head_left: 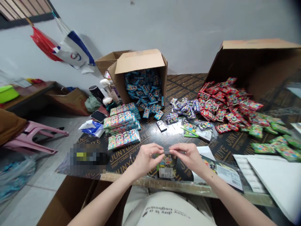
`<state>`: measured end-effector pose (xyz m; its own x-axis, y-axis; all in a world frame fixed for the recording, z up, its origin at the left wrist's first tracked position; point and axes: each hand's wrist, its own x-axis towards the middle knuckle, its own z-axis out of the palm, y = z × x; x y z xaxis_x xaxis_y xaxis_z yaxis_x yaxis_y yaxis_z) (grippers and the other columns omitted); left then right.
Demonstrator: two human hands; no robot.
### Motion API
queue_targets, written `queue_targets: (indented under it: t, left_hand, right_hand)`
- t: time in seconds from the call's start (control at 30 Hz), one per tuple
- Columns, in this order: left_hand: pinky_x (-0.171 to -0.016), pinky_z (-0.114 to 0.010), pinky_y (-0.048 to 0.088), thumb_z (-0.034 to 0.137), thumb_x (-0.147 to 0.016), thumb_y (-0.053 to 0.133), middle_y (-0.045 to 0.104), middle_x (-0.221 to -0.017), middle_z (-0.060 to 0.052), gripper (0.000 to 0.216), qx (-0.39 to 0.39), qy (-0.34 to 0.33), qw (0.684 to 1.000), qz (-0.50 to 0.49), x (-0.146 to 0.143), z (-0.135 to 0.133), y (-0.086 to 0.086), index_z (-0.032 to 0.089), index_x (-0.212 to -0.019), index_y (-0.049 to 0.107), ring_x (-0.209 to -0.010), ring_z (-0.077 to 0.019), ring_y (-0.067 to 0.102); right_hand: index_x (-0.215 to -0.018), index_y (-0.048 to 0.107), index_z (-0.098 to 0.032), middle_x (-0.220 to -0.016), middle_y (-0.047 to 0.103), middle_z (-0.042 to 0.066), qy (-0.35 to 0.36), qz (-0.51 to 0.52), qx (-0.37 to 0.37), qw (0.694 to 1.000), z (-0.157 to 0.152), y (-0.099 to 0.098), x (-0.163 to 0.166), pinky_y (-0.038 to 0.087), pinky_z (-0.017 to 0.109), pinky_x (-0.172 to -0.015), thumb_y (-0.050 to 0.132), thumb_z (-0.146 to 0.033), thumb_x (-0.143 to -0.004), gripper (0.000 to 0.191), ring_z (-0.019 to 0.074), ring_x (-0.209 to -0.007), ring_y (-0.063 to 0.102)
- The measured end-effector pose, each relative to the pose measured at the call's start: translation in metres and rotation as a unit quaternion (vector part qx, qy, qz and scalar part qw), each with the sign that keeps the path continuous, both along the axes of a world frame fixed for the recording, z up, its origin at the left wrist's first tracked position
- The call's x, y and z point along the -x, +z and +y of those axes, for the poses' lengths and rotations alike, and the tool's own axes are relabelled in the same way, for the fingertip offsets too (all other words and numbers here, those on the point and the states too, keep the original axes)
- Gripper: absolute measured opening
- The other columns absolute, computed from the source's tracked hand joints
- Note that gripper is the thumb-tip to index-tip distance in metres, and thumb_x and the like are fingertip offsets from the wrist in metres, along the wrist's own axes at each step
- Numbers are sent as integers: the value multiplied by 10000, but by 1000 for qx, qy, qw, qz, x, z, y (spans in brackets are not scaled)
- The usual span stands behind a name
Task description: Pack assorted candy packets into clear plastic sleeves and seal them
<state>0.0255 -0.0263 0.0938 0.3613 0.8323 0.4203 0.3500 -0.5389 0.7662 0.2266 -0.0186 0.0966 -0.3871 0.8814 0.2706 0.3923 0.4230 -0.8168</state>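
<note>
The left hand and the right hand meet over the near edge of the bench, a dark board with gold letters printed on it in rows. Between them is a sleeve, a thin clear plastic bag, flat and rectangular, with a colourful card inside and a white label on its lower part. The fingers of each hand are pressed together on the upper edge of the sleeve and pinch it, one hand at each corner. The sleeve hangs down to the bench; I cannot tell if it touches it. Behind the left hand lie stacks of glossy flat packs with many-coloured dots, piled neatly. Further back a small box of brown cardboard lies open on its side, and blue packets, small, shiny and nearly square, spill out of it. Beside them is a loose heap of purple packets. On the right a big box, also cardboard and tipped over, lets out a wide heap of red packets, and green packets lie scattered near them. White sheets, smooth and flat, cover the right corner of the bench. A pink chair of plastic lies on the floor at the left.
</note>
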Motion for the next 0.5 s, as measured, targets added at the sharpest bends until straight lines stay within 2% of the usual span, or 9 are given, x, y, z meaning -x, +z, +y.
queue_targets:
  t: [0.13,0.2,0.27,0.33,0.37,0.43,0.5]
  left_hand:
    - [-723,-267,482,188,-778,597,675,-913,-81,85,-12,-25,1000,10,6,0,-10,170,-763,679,-779,-162,628]
    - [-722,-270,489,196,-770,614,683,-890,-78,73,9,-20,1000,-10,7,2,-13,174,-750,681,-775,-166,635]
    - [-718,-278,498,198,-759,627,691,-855,-74,65,21,4,999,-40,8,6,-16,177,-740,686,-765,-174,642]
    - [-728,-294,505,195,-741,641,697,-823,-70,54,36,46,995,-82,11,9,-20,178,-725,690,-765,-185,647]
    - [-737,-303,507,196,-729,652,699,-810,-69,47,48,71,991,-107,13,10,-23,176,-716,692,-769,-192,648]
    - [-754,-323,507,209,-700,674,700,-789,-69,47,79,125,977,-156,21,14,-27,167,-701,695,-774,-204,647]
    - [-766,-334,505,231,-674,692,699,-775,-66,76,104,184,959,-191,31,20,-31,158,-693,696,-768,-207,645]
  right_hand:
    - [-979,658,-243,-1086,634,47,37,-28,-87,995,-8,-6,-10,424,374,-917,533,-243,-834,192,202,-1014,558]
    - [-1098,596,-275,-1203,562,42,49,-44,-84,994,-10,-10,-16,373,415,-974,542,-259,-830,275,216,-1119,482]
    - [-1248,458,-297,-1319,450,45,22,-20,-32,999,-13,-20,-21,347,435,-995,532,-297,-836,419,222,-1176,433]
    - [-1348,288,-296,-1393,338,59,-30,24,28,999,-17,-39,-23,332,443,-1006,535,-337,-828,577,229,-1203,408]
    - [-1364,246,-288,-1395,333,67,-41,40,57,997,-19,-50,-23,337,440,-1003,553,-349,-812,635,232,-1196,418]
    - [-1327,335,-261,-1299,462,78,-16,48,128,990,-23,-73,-18,393,421,-955,580,-361,-785,604,234,-1106,503]
    - [-1202,497,-227,-1112,600,68,16,56,183,981,-22,-89,-8,461,379,-859,564,-364,-789,440,221,-966,580]
